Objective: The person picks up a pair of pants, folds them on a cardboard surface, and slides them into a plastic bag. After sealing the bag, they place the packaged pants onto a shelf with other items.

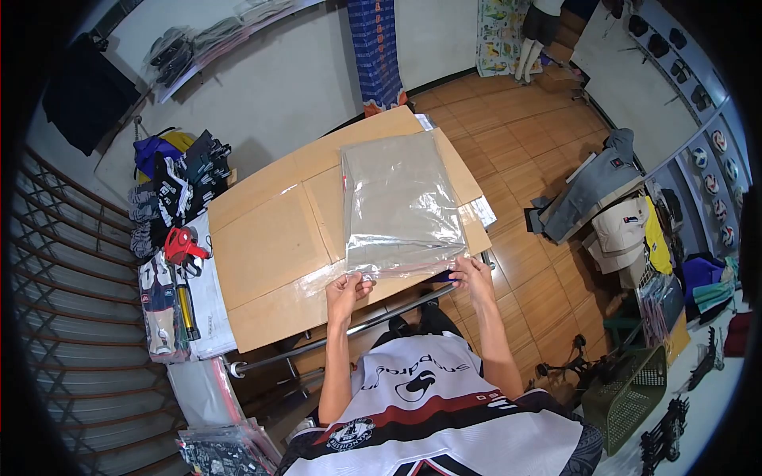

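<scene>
A folded grey-beige garment in a clear plastic bag (pixel 401 198) lies flat on the cardboard sheet (pixel 262 238). Light glints off the plastic. At the bag's near left corner, my left hand (pixel 346 295) pinches the plastic edge between thumb and fingers. My right hand (pixel 474 278) grips the opposite near corner the same way. Between the two hands runs the bag's near edge, drawn fairly straight, with a reddish strip along it. The garment's exact kind is hidden by its folds.
Left of the cardboard sit a red tape dispenser (pixel 185 246), a yellow-and-black cutter (pixel 187 312) and piled dark clothes (pixel 190 174). A metal rail (pixel 349 329) runs along the near side. On the right are hanging grey clothes (pixel 591 194) and a green plastic basket (pixel 627 397).
</scene>
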Action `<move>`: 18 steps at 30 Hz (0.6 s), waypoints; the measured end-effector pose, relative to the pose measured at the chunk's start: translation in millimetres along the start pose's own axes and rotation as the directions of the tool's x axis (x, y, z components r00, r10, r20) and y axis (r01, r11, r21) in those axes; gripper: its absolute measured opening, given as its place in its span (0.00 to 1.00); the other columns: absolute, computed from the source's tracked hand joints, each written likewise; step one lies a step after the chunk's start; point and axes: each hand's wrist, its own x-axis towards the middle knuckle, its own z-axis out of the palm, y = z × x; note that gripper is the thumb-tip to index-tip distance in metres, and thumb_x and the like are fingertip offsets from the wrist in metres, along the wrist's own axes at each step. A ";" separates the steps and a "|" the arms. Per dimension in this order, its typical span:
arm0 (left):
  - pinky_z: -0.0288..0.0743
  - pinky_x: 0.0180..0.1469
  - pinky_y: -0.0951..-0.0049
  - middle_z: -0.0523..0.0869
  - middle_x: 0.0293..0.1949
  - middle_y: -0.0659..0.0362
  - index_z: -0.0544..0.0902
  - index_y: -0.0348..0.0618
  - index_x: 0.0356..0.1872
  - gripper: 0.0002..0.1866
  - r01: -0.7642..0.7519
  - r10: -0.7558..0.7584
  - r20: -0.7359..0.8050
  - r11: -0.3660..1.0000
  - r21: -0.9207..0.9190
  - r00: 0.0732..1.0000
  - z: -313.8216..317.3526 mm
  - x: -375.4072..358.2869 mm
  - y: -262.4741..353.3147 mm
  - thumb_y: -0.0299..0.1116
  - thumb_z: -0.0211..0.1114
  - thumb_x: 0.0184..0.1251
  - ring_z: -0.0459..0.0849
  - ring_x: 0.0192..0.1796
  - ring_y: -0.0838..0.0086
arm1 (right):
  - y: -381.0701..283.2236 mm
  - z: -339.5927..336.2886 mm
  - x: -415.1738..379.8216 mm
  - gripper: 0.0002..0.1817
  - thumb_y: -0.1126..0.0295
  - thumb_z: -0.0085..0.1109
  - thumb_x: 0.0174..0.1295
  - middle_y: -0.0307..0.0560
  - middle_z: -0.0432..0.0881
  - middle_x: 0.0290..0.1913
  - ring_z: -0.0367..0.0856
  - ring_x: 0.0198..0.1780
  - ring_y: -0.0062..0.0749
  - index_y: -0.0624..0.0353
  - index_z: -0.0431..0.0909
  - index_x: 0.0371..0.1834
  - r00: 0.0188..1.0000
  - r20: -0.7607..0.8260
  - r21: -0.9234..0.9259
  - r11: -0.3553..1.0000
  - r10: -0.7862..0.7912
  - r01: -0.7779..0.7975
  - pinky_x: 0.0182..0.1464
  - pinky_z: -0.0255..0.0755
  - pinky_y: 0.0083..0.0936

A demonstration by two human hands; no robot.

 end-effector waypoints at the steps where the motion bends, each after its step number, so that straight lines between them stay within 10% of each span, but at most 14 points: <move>1: 0.84 0.40 0.79 0.90 0.33 0.56 0.85 0.35 0.39 0.11 0.002 -0.002 0.002 1.000 -0.005 1.000 0.8 -0.8 0.7 0.33 0.63 0.81 0.88 0.34 0.77 | -1.4 1.4 -2.1 0.14 0.60 0.67 0.74 0.42 0.86 0.36 0.86 0.34 0.26 0.61 0.83 0.45 1.000 -0.001 0.023 0.999 0.024 -0.024 0.32 0.77 0.21; 18: 0.77 0.31 0.82 0.90 0.31 0.58 0.87 0.37 0.41 0.10 -0.007 0.005 -0.044 0.999 -0.043 0.999 6.5 -0.2 -4.3 0.35 0.67 0.78 0.85 0.29 0.81 | 7.7 5.8 2.3 0.16 0.60 0.71 0.70 0.46 0.89 0.39 0.87 0.33 0.27 0.64 0.84 0.47 0.999 -0.001 0.033 0.999 0.034 -0.034 0.31 0.79 0.21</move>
